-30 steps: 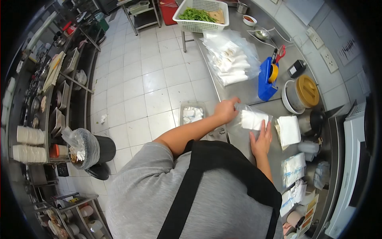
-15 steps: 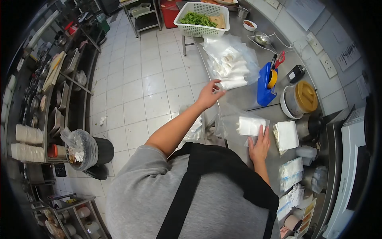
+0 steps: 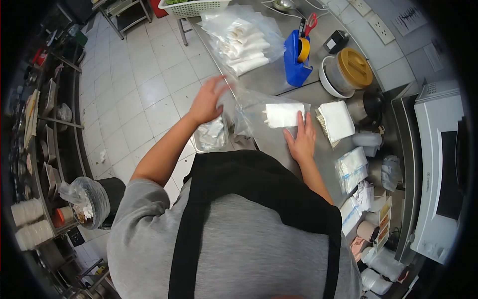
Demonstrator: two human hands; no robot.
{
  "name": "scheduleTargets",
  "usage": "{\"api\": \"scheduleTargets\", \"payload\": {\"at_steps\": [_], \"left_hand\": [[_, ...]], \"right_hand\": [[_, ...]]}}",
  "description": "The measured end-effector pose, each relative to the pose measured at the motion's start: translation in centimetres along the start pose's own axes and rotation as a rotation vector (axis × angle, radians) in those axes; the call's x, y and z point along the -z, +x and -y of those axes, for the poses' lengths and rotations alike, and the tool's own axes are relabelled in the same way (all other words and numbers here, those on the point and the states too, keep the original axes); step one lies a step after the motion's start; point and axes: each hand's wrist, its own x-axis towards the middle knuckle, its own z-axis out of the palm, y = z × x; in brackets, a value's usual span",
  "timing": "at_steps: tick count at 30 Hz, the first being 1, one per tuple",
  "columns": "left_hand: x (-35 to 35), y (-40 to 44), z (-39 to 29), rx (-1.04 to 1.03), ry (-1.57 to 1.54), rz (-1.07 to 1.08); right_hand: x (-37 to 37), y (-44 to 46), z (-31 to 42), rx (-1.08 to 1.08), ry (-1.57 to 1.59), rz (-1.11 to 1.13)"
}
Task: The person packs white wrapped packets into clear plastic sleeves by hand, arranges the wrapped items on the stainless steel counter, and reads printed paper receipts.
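A folded white napkin bundle lies in a clear plastic bag on the steel counter. My right hand rests flat at the bundle's right edge, fingers stretched over it. My left hand hovers by the counter's left edge, slightly blurred, with its fingers apart and nothing seen in them. Below it is a clear plastic container of wrapped white packets. Farther up lies a fanned pile of white bundles in plastic bags. A stack of folded white napkins is to the right.
A blue tape dispenser holds yellow tape, red-handled scissors and a marker. Behind it stands a yellow-lidded tub in a white bowl. A microwave is at right. On the left are a lined bin and shelves.
My left hand has drawn back from the bundle pile toward me. My right hand stays on the napkin bundle. The camera view has shifted, so the counter appears farther left and higher.
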Motion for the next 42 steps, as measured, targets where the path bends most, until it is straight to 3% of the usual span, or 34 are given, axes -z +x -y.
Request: {"api": "scheduleTargets", "payload": {"at_steps": [2,3,5,8,11,15,17,22,25,28,31,32,34,36,39,42], "left_hand": [[-0.4,-2.2,-2.3,-0.307,0.17,0.275],[-0.6,-2.8,-3.5,-0.348,0.066,0.262],[-2.6,-4.1,-1.9,-0.298,-0.059,0.211],[-0.9,-5.1,1.0,-0.03,0.038,-0.029],[1.6,-6.2,1.7,0.053,0.154,-0.006],[-0.3,-6.2,-1.1,0.024,0.095,0.044],[-1.9,-5.3,-1.1,-0.112,0.001,0.014],[0.8,4.3,-5.5,-0.227,-0.127,-0.077],[2.7,11.1,-8.5,-0.408,-0.089,-0.067],[4.5,15.9,-11.5,-0.439,-0.12,-0.087],[5.4,18.4,-13.0,-0.455,-0.185,-0.077],[6.3,18.9,-13.2,-0.468,-0.201,-0.083],[6.6,19.4,-13.0,-0.493,-0.229,-0.193],[6.9,18.4,-13.1,-0.34,-0.369,-0.089],[7.4,17.7,-13.3,-0.181,-0.584,0.062],[6.9,17.6,-12.9,-0.047,-0.687,0.185]], "right_hand": [[0.1,-0.2,0.0,0.008,0.025,-0.007],[0.2,-0.2,0.0,0.018,0.04,-0.013],[0.3,-0.1,-0.2,0.023,0.052,-0.022],[0.0,-0.4,-0.3,0.018,0.04,-0.015],[-0.4,-0.2,-0.4,0.017,0.013,-0.019],[-0.3,-0.1,-0.3,-0.002,0.03,0.0],[-0.1,0.0,-0.1,0.015,0.062,-0.007],[1.6,-0.3,-0.4,0.194,0.306,-0.057],[4.3,0.6,2.5,0.26,0.477,-0.179],[7.0,1.3,4.8,0.196,0.457,-0.394],[8.7,1.3,2.9,-0.002,0.567,-0.215],[9.7,1.5,3.3,0.043,0.598,-0.414],[12.1,1.7,2.9,0.038,0.523,-0.42],[13.0,1.2,1.4,-0.042,0.56,-0.353],[13.8,1.0,0.5,0.039,0.474,-0.464],[12.3,0.7,0.1,-0.224,0.76,-0.359]]}}
